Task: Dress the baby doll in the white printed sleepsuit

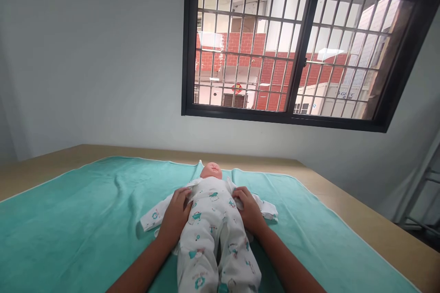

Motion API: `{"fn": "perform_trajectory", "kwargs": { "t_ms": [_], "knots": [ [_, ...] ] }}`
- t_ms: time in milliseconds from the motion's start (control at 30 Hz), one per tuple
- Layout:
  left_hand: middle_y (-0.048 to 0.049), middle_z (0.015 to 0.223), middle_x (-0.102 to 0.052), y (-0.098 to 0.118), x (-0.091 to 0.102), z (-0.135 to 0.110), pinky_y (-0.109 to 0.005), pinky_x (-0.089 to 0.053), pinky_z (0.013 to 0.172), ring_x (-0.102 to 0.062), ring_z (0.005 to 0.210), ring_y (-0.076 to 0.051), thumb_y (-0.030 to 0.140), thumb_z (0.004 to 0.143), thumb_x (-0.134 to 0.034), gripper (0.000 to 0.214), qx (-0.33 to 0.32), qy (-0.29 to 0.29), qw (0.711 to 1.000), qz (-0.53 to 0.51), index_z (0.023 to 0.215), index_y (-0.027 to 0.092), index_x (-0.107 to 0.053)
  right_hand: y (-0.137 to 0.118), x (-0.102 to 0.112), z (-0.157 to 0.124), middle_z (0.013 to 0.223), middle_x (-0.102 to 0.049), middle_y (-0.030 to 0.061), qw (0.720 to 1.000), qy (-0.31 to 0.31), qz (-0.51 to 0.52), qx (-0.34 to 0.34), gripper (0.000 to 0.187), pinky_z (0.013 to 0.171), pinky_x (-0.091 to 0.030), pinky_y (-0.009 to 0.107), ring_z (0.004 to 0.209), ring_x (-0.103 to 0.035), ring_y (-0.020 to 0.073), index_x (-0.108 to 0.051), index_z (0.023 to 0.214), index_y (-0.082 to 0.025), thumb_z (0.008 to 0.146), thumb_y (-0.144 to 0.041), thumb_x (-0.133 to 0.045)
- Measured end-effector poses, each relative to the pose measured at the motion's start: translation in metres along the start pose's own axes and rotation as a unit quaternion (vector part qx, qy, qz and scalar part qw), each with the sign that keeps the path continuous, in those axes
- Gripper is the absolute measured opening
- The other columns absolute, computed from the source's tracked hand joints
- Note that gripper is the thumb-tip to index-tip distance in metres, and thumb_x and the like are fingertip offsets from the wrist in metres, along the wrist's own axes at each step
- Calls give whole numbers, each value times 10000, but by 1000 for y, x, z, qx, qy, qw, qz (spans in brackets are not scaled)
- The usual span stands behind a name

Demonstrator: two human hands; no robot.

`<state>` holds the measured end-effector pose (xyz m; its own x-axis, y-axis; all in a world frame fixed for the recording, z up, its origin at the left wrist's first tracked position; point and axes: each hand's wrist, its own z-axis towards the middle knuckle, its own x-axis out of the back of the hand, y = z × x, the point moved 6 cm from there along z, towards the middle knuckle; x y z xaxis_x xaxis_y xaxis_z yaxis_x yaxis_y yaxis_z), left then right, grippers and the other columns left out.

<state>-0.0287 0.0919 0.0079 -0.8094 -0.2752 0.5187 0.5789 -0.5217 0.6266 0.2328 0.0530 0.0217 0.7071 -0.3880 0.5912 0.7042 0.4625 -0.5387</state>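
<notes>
A: And here's the wall, pale grey, filling the whole upper left of the frame!

B: Right below it, the wooden desk, showing at the left, at the right and along the back.

A: Over that goes the cloth, teal, spread wide across the lower half, rippled left of centre.

B: Upper right, there's the window, dark-framed and barred, with red brickwork beyond the glass.

A: Down to the lower centre, and it's the doll! On its back on the cloth, head end toward the wall, legs running to the bottom edge.

B: White suit, teal and pink print all over it.

A: In comes the left hand, fingers loosely bent at the chest's side, thumb apart from them!

B: And opposite, the right hand, fingers curled against the other side. Any fabric pinched?

A: Can't tell, for either one; the hands cover it.

B: One sleeve slants out toward the lower left, past the left hand; the other sleeve juts out right.

A: Smallest of all, the pinkish head, just above the collar!
</notes>
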Motion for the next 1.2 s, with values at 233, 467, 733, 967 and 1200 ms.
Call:
{"fn": "perform_trajectory", "kwargs": {
  "t_ms": [233, 467, 733, 967, 1200],
  "knots": [
    [-136, 1430, -483, -15, 3, 9, -471, -277, 1142, -385, 1356, -299, 416, 852, -506, 557, -39, -36, 983, 178, 1348, 163, -486, 13, -3, 2, 1495, -414, 61, 992, -70, -107, -11, 673, 1132, -252, 481, 1380, -354, 277, -347, 1447, -308, 809, -365, -554],
    [-101, 1333, -585, -18, 7, 15, -382, -362, 1027, -525, 1228, -267, 475, 871, -455, 525, 60, -69, 988, 129, 1325, 215, -501, 13, -5, 4, 1375, -552, 28, 989, -74, -118, -44, 603, 1044, -335, 408, 1271, -473, 255, -410, 1413, -330, 819, -290, -502],
    [-83, 1001, -686, -15, 3, 25, -323, -412, 769, -615, 948, -253, 348, 905, -404, 258, 85, -13, 985, 150, 1030, 218, -589, 23, -9, 13, 1255, -632, 13, 993, -3, -72, -91, 407, 930, -418, 358, 1145, -574, 232, -549, 1257, -309, 872, -303, -419],
    [-55, 1156, -644, -14, -4, 22, -359, -386, 931, -537, 1112, -248, 327, 892, -499, 241, 21, -19, 988, 150, 1091, 249, -612, 38, -13, 15, 1256, -635, -1, 988, 29, -9, -153, 422, 957, -432, 381, 1111, -594, 234, -575, 1216, -318, 797, -359, -546],
    [-53, 1189, -629, -17, -4, 19, -404, -396, 997, -514, 1141, -248, 351, 924, -435, 274, 4, -11, 995, 103, 908, 231, -681, 35, -11, 7, 1201, -630, 15, 997, 33, -17, -71, 323, 951, -426, 343, 1104, -578, 221, -655, 1099, -304, 815, -314, -502]
  ]
}}
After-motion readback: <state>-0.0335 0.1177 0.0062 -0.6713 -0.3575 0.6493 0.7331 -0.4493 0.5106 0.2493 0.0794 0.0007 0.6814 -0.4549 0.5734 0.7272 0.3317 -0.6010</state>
